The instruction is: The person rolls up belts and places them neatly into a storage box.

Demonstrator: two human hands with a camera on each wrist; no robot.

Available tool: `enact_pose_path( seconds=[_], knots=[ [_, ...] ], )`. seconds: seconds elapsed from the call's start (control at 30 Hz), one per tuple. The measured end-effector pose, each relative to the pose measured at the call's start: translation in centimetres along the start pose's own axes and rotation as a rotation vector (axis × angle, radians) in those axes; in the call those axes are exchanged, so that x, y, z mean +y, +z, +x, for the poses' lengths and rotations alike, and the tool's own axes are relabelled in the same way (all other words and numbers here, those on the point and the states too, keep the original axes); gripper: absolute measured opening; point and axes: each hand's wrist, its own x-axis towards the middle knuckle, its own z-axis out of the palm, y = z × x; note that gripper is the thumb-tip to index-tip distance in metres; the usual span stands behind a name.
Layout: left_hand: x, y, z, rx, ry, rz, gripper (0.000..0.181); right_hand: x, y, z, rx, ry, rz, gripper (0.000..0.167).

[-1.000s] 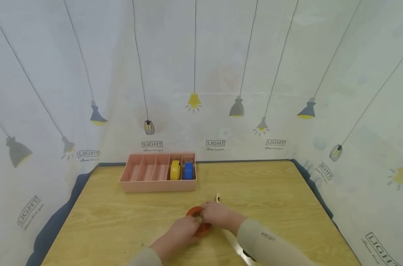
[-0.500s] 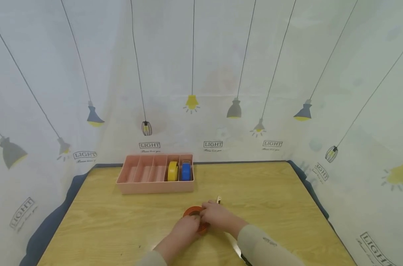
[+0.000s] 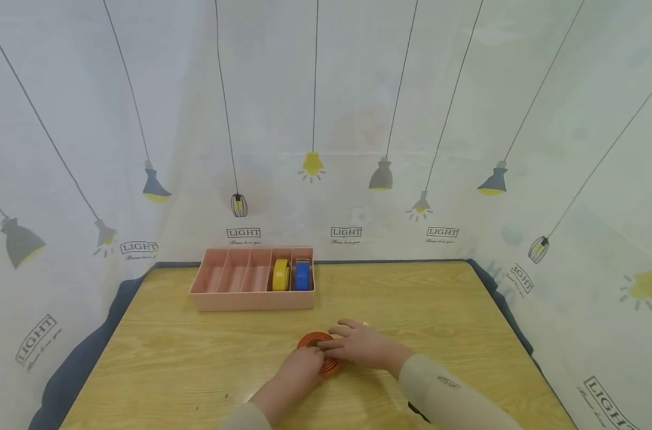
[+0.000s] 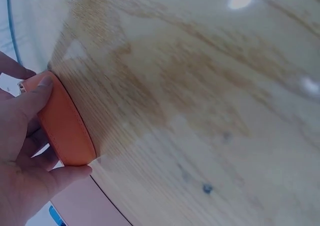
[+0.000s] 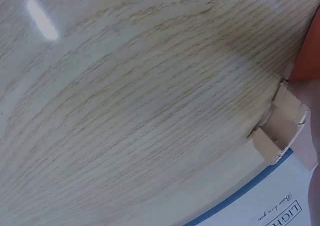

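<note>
A rolled orange belt [image 3: 331,366] stands on the wooden table between both hands, its coils seen from above. My left hand [image 3: 299,365] grips the near left side of the roll. In the left wrist view, its fingers and thumb lie round the belt's smooth orange outer face [image 4: 67,121]. My right hand [image 3: 367,346] reaches over the right side, fingers spread and fairly straight, some touching the middle of the coils; its thumb is hidden. A gold-coloured buckle [image 5: 280,128] shows beside the orange strap in the right wrist view. From above, the right hand mostly covers this buckle.
A pink box [image 3: 253,302] with several compartments stands at the back left of the table [image 3: 196,352]. A yellow rolled belt [image 3: 281,275] and a blue rolled belt [image 3: 302,276] sit in its two right compartments. Lamp-printed cloth [image 3: 358,197] surrounds the table.
My right hand's fingers have spread and straightened over the roll, covering more of the buckle. The left hand keeps its hold. The head view has shifted slightly.
</note>
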Motion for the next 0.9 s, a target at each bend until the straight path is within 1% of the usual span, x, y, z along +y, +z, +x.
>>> enact_pose_path(
  seconds=[0.1,0.2,0.27,0.4,0.47,0.53,0.63,0.77,0.9],
  knots=[
    [-0.2,0.0,-0.1,-0.010,0.045,0.002,0.038,0.1,0.0,0.1,0.007,-0.036,-0.053,0.048],
    [-0.5,0.1,-0.3,-0.019,0.095,0.003,0.033,0.1,-0.1,0.4,0.059,-0.076,-0.085,0.039],
    [-0.6,0.1,-0.5,-0.025,0.121,-0.013,0.030,0.2,-0.1,0.6,0.098,-0.108,-0.111,0.033],
    [-1.0,0.2,-0.6,-0.041,0.170,-0.032,0.028,0.2,-0.3,0.8,0.157,-0.150,-0.121,0.026],
    [-1.2,0.2,-0.7,-0.046,0.192,-0.046,0.026,0.1,-0.6,0.9,0.166,-0.157,-0.114,0.024],
    [-1.4,0.2,-0.7,-0.050,0.213,-0.064,0.024,0.0,-0.8,1.0,0.163,-0.153,-0.106,0.023],
    [-1.8,0.1,-0.7,-0.048,0.236,-0.064,0.025,-0.3,-1.1,1.2,0.142,-0.127,-0.103,0.023],
    [-2.1,0.2,-0.8,-0.023,0.230,-0.026,0.027,-0.8,-1.3,1.4,0.128,-0.078,-0.105,0.019],
    [-2.1,0.2,-0.8,0.028,0.236,0.027,0.028,-1.1,-1.4,1.8,0.117,-0.025,-0.079,0.017]
  ],
)
